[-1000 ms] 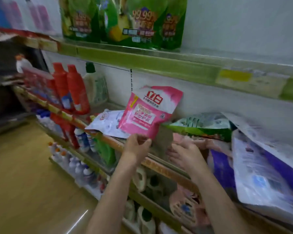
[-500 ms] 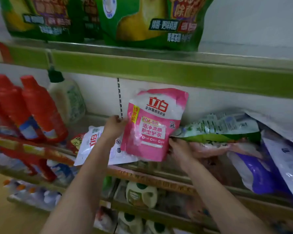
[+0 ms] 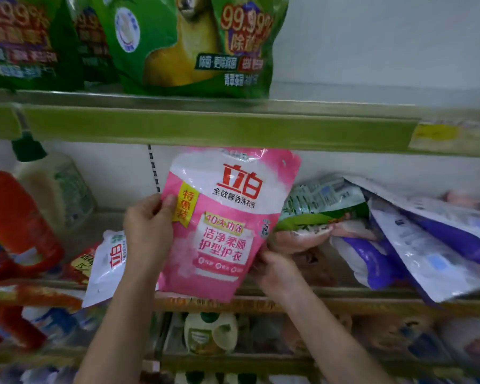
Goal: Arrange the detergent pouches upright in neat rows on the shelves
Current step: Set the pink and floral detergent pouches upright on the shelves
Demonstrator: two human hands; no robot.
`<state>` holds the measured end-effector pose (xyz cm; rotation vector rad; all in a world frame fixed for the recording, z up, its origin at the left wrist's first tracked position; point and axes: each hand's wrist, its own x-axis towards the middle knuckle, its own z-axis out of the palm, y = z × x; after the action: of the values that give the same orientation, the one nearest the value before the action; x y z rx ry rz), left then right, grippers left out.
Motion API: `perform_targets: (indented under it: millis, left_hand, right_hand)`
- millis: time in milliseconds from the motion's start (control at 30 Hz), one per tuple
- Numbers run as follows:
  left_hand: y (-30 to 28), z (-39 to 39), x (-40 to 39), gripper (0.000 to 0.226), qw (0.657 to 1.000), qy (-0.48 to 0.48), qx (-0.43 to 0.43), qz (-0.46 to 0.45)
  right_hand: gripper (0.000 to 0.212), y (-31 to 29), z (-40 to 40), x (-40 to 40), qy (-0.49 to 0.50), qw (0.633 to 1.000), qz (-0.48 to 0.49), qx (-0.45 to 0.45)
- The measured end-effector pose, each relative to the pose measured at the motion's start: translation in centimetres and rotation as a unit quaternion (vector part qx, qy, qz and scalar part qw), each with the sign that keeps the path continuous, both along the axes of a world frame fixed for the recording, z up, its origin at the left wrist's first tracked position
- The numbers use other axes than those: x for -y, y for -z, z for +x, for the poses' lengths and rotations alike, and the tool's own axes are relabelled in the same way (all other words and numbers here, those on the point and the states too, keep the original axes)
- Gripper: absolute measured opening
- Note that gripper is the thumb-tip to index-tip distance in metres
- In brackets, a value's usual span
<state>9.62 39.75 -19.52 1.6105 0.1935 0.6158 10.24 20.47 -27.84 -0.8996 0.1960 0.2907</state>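
A pink and white detergent pouch stands nearly upright on the middle shelf, leaning slightly right. My left hand grips its left edge, thumb on the front. My right hand holds its lower right corner, fingers hidden behind it. A white pouch lies flat to the left, behind my left arm. To the right, a green and white pouch, a pink one and purple and white pouches lie slumped in a heap.
Large green pouches stand on the top shelf. Red bottles and a pale bottle with a green cap fill the left of the middle shelf. Jugs sit on the lower shelf. A white back wall closes the shelves.
The view has come closer to the shelf. The pink pouch has been raised more upright; my left hand moved from its bottom to its left edge, and my right hand took its lower right corner.
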Motion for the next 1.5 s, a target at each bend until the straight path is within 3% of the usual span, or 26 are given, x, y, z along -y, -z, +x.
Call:
perform_targets:
  millis: [100, 333, 467, 567, 733, 833, 967, 1100, 1233, 1400, 1500]
  left_hand:
    - [-1.3, -2.6, 1.6, 0.036, 0.999, 0.014, 0.024, 0.015]
    - [-0.7, -6.0, 9.2, 0.031, 0.981, 0.186, 0.039, 0.034]
    - [0.0, -7.1, 15.0, 0.025, 0.958, 0.276, 0.054, 0.050]
    - [-1.1, -7.8, 19.6, 0.031, 0.926, 0.341, 0.134, 0.087]
    - [-6.3, -9.0, 26.1, 0.035, 0.867, 0.420, 0.235, 0.128]
    - [-10.8, -8.7, 28.8, 0.032, 0.846, 0.449, 0.270, 0.104]
    - [-18.0, -7.5, 30.8, 0.033, 0.837, 0.441, 0.314, 0.085]
    - [-24.2, -4.8, 30.9, 0.017, 0.859, 0.406, 0.311, 0.024]
    - [-28.7, -0.5, 30.6, 0.030, 0.904, 0.313, 0.290, 0.032]
    - [-31.0, 4.4, 30.8, 0.033, 0.948, 0.239, 0.210, 0.012]
    - [-31.0, 7.3, 31.8, 0.031, 0.965, 0.199, 0.172, -0.010]
  right_hand:
    - [0.025, -0.4, -2.7, 2.2, 0.014, 0.997, 0.049, 0.060]
    - [0.027, -0.9, -9.3, 10.7, 0.167, 0.981, -0.066, 0.079]
    - [0.008, -2.0, -13.1, 15.9, 0.320, 0.942, -0.084, 0.061]
    - [0.011, -3.8, -17.0, 20.1, 0.403, 0.906, -0.096, 0.086]
    - [0.019, -9.9, -22.2, 26.7, 0.509, 0.834, -0.155, 0.145]
    - [0.012, -15.4, -23.7, 29.3, 0.517, 0.805, -0.215, 0.197]
    - [0.022, -23.1, -23.1, 32.1, 0.502, 0.778, -0.272, 0.262]
    - [0.032, -30.1, -18.2, 33.3, 0.457, 0.778, -0.292, 0.319]
    - [0.035, -35.1, -11.3, 33.4, 0.383, 0.805, -0.299, 0.341]
    - [0.035, -38.2, -1.9, 33.7, 0.335, 0.834, -0.279, 0.338]
    - [0.032, -38.5, 3.5, 34.2, 0.350, 0.829, -0.285, 0.329]
